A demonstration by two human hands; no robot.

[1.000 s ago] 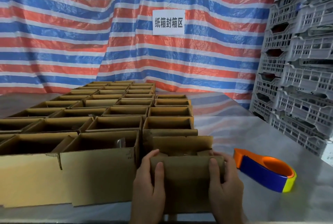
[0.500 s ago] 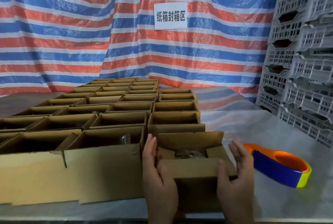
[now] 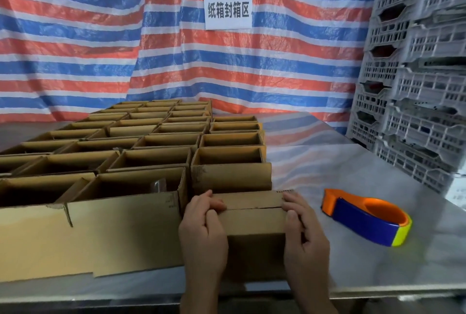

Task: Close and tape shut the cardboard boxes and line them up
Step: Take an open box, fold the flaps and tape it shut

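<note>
1. Behind the metal table [image 3: 340, 175] hangs a striped tarp [image 3: 100, 36] with a white paper sign [image 3: 228, 9]; grey plastic crates [image 3: 416, 74] are stacked at the right.
2. On the head view I see many open cardboard boxes [image 3: 151, 159] standing in rows on the left part of the table.
3. One small box [image 3: 254, 220] stands at the near edge, just right of these rows, with its top flaps folded down and meeting in a seam.
4. The left hand [image 3: 201, 233] grips its left side and the right hand [image 3: 305, 233] grips its right side, with fingers curled over the flaps.
5. An orange and blue tape dispenser [image 3: 365, 220] lies to the right, near the box but apart from it.
</note>
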